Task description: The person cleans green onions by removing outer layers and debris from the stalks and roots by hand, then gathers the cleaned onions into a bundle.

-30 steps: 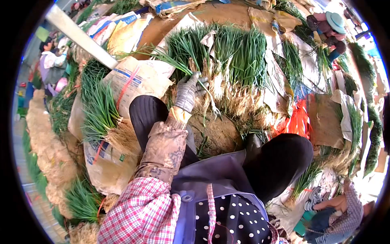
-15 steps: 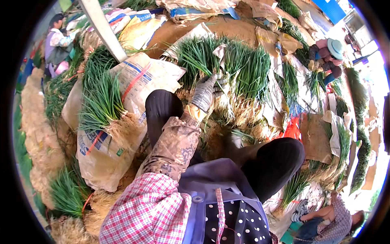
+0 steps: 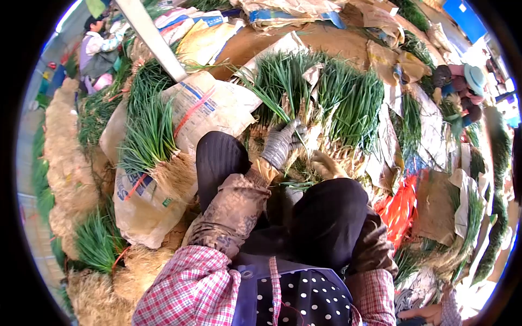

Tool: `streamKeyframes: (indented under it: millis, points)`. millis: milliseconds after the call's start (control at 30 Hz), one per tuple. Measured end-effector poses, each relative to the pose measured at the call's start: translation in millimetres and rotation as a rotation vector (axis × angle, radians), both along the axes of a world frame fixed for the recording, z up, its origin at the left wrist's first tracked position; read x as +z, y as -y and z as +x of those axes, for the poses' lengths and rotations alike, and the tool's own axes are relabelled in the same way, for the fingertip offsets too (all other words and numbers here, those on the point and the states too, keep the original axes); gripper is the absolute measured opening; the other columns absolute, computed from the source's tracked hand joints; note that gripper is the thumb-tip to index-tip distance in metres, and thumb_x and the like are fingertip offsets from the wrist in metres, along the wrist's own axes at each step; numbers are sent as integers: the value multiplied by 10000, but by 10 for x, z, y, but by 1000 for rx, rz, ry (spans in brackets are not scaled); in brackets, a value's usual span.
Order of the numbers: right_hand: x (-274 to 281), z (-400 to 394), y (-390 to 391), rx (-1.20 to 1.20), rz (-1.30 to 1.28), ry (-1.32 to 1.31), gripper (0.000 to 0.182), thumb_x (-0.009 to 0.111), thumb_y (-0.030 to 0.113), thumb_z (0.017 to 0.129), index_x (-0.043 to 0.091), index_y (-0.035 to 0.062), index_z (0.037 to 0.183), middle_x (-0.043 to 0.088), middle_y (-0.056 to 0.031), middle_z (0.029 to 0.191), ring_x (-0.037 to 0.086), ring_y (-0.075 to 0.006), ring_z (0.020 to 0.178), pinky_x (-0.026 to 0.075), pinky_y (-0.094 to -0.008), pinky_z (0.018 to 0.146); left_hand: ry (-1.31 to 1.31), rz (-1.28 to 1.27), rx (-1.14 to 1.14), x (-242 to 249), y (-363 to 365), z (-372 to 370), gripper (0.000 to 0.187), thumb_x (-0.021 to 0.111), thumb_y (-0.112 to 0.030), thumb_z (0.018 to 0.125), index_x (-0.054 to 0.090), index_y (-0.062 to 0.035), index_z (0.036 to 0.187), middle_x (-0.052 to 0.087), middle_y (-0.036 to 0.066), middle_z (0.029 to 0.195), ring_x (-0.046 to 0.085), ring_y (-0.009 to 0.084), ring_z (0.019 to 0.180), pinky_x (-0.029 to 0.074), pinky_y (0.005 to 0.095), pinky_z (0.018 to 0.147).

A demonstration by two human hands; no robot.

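In a grey glove, my left hand point(image 3: 283, 144) is closed around a few green onions point(image 3: 274, 107). Their long leaves slant up to the left, and their pale lower ends point down to the right. My right hand point(image 3: 327, 164), in a tan glove, is just above my right knee, beside those lower ends and close to the roots of the bundles. Its fingers are blurred and partly lost against the roots, so I cannot tell whether they grip anything. Directly beyond both hands stands a dense row of green onion bundles point(image 3: 350, 106), leaves up and roots toward me.
On the left, a rooted onion bundle point(image 3: 149, 136) lies on a printed sack point(image 3: 204, 108). A slanted metal pole point(image 3: 155, 43) rises behind it. A red plastic bag point(image 3: 399, 209) lies right of my knee. Other people sit at far left point(image 3: 98, 51) and far right point(image 3: 470, 87).
My right hand has come forward from the blur by my right leg to near my left hand. My left hand has drawn nearer with the onions. My right knee has moved inward and the view has shifted.
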State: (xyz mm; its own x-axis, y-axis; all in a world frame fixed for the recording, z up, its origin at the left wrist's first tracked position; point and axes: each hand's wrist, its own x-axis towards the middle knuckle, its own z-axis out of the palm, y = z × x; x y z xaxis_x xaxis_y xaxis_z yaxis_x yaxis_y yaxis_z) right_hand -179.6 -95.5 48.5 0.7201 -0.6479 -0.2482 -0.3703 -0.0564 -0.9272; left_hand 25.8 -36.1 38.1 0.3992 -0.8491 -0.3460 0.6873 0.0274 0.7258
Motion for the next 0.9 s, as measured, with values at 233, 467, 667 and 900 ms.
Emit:
streamKeyframes:
  millis: [233,467,667,900]
  points:
    - [-919,406,-90,173,457,62,249,540,57,922,576,-55,1141,660,-122,1013,629,-201,916,522,-298,787,123,152,-82,-782,-261,-374,243,633,-215,899,650,-22,1045,679,60,908,629,144,815,519,276,680]
    - [-1125,749,298,115,-601,-310,342,463,318,974,556,108,1228,551,-8,544,455,-87,397,424,-241,356,5,489,146,-874,-291,-174,228,517,-253,959,617,-78,1064,679,71,834,617,144,583,522,284,496]
    - [-1254,1298,894,170,-409,-947,455,397,437,981,458,101,1281,607,-87,762,506,-86,473,446,-236,371,-17,470,58,-767,-229,-139,183,538,-163,940,615,-69,1077,683,81,843,602,128,566,522,284,481]
    - [-1093,702,-31,286,-579,-516,231,567,278,899,623,135,1070,651,-78,703,605,-160,585,511,-298,523,165,416,-39,-834,-222,-108,210,672,-136,855,657,-64,1053,683,33,853,592,90,636,504,257,543]
